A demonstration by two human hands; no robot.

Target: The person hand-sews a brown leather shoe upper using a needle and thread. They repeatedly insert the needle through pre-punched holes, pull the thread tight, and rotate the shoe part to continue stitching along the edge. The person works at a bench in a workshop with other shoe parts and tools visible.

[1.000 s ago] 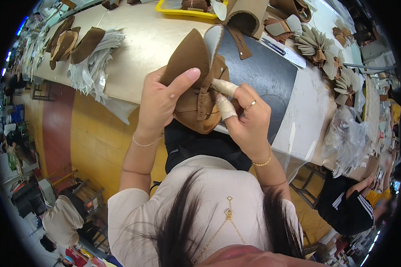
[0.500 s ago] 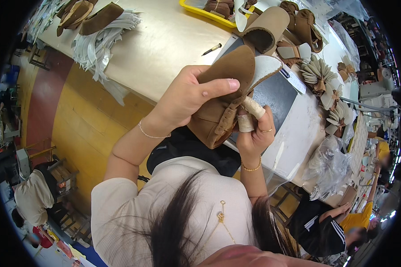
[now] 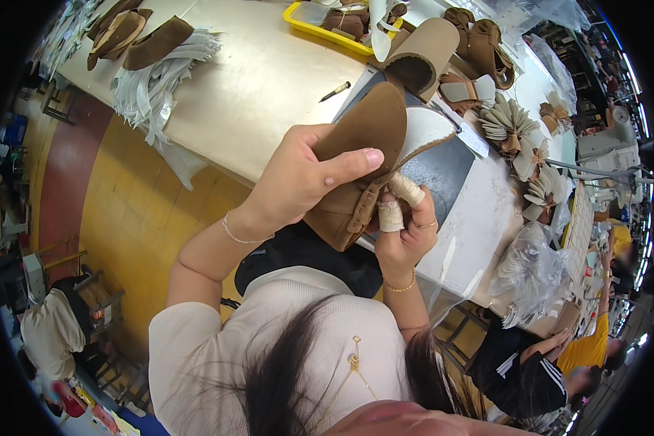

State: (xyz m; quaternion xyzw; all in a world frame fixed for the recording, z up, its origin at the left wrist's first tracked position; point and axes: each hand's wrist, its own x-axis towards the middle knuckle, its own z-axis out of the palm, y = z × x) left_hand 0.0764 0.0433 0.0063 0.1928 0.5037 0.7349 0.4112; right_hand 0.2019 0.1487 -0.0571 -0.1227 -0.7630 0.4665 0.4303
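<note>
Between my hands is a brown shoe upper (image 3: 367,134), raised above the near edge of the table, with a pale lining showing on its right flap. My left hand (image 3: 309,171) grips its left side, thumb pressed flat on the outer face and the other fingers hidden behind. Tape wraps two fingers of my right hand (image 3: 407,229), which are bent against the gathered seam at the upper's lower right. Those fingers pinch the edge there; whether a small tool or thread sits between them I cannot make out.
A pen-like tool (image 3: 335,92) lies on the table (image 3: 254,73) beside a dark mat (image 3: 443,163). Behind are a yellow tray (image 3: 327,29), a curled brown sheet (image 3: 425,51) and bundled pieces (image 3: 512,127). White strips (image 3: 149,87) hang off the left edge. A co-worker in yellow (image 3: 585,345) sits at right.
The view has shifted slightly, and the shoe upper sits a little lower and further left with both hands. My grip on it looks the same.
</note>
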